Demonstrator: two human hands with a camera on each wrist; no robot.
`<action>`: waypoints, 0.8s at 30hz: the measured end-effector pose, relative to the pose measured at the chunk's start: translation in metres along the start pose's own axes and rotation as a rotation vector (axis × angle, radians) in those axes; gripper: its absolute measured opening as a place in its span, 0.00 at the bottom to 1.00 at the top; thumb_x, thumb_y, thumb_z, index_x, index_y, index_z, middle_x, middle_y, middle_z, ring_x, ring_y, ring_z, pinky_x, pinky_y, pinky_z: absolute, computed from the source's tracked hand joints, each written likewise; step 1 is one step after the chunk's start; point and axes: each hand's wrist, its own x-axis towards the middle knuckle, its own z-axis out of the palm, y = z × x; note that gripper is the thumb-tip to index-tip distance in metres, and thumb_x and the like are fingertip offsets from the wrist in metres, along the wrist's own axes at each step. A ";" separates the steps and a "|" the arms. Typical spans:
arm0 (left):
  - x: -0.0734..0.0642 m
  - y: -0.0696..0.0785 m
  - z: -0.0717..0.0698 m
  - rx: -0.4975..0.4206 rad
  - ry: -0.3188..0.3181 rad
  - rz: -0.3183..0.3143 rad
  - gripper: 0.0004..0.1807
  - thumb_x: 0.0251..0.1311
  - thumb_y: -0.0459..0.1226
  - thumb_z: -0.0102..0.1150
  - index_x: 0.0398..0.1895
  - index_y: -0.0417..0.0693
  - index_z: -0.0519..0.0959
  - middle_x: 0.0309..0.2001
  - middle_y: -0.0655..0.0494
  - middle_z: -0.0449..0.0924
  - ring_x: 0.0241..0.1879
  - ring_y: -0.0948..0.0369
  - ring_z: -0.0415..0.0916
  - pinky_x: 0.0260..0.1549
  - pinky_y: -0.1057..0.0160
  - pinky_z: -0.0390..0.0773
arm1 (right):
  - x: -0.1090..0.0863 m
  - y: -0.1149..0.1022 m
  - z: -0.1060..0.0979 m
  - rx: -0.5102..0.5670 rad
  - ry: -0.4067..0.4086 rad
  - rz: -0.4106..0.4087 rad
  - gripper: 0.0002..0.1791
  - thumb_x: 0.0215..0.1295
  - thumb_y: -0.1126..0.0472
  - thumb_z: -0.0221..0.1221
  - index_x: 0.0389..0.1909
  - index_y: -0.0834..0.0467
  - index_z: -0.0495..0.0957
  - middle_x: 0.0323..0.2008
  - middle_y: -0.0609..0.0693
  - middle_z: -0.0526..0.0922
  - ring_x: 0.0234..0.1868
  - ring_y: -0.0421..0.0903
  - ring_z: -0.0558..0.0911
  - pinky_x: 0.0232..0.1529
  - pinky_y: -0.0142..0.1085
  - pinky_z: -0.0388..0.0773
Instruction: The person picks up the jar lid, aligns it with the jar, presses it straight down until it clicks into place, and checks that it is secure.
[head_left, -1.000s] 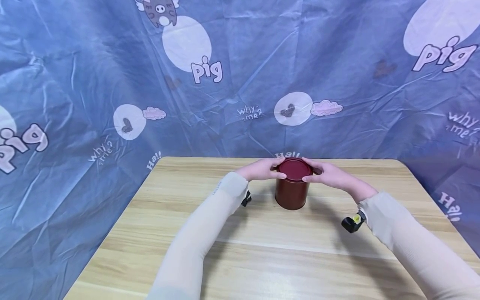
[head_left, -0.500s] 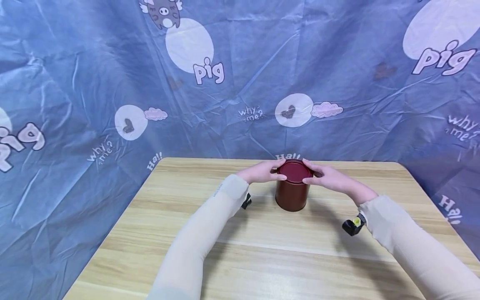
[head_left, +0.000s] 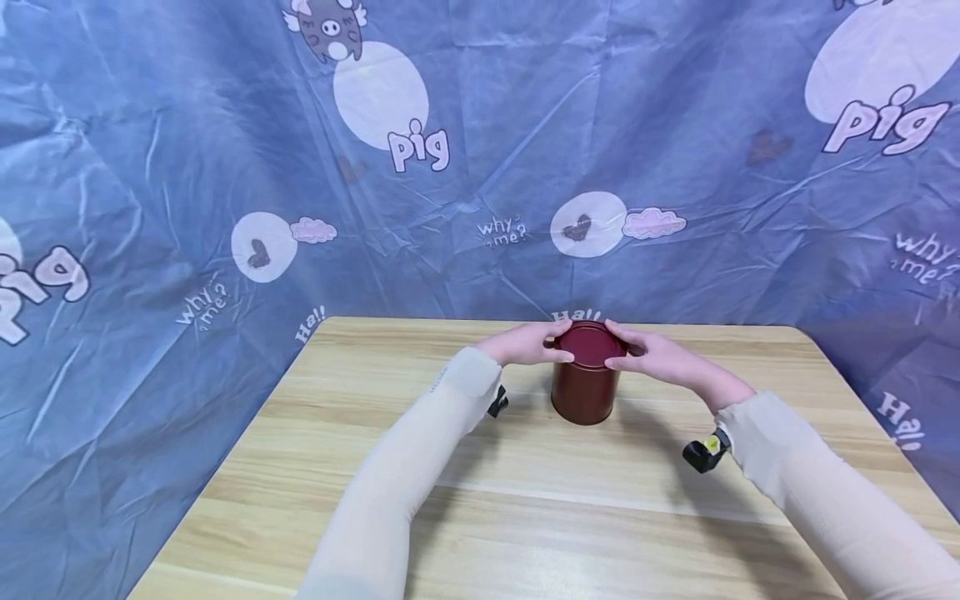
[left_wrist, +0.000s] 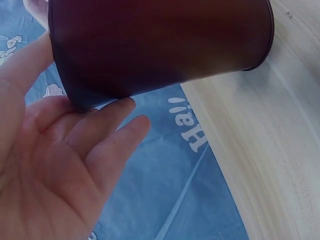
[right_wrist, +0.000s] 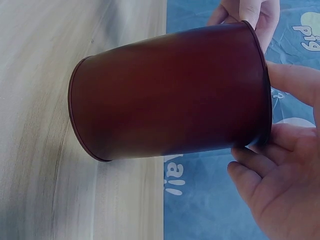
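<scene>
A dark red round tin (head_left: pixel 585 397) stands upright near the far edge of the table, its flat crimson lid (head_left: pixel 590 345) facing up. From the left side, my left hand (head_left: pixel 525 344) grips the lid's rim, thumb at the front and fingers at the back. My right hand (head_left: pixel 660 357) grips the opposite side of the rim in the same way. In the left wrist view the fingers (left_wrist: pixel 107 125) reach under the tin's rim edge. The right wrist view shows the thumb and fingers (right_wrist: pixel 250 165) at the rim, with the tin's side wall bare.
The light wood table (head_left: pixel 555 517) spreads in front of the tin and to both sides. Behind it hangs a blue printed cloth (head_left: pixel 420 250), close to the table's far edge. Black wrist cameras (head_left: pixel 705 452) sit under the sleeves.
The head view tilts up slightly, so everything sits a little lower in it. Both hands keep their places on the tin's rim, and the tin stays where it stands.
</scene>
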 end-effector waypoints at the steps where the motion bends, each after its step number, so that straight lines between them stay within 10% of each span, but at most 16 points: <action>1: 0.000 0.000 0.000 -0.003 0.000 -0.001 0.38 0.67 0.45 0.56 0.75 0.43 0.53 0.75 0.48 0.52 0.75 0.58 0.48 0.73 0.66 0.51 | 0.000 0.000 0.000 0.002 -0.002 0.002 0.45 0.66 0.47 0.58 0.75 0.61 0.48 0.72 0.69 0.53 0.71 0.68 0.58 0.67 0.60 0.61; 24: 0.002 -0.004 -0.002 0.013 -0.002 -0.029 0.38 0.66 0.47 0.57 0.75 0.46 0.54 0.75 0.53 0.53 0.75 0.59 0.51 0.72 0.67 0.54 | 0.003 -0.006 0.000 -0.014 0.004 0.061 0.46 0.65 0.45 0.59 0.75 0.59 0.49 0.71 0.70 0.56 0.69 0.69 0.61 0.65 0.61 0.63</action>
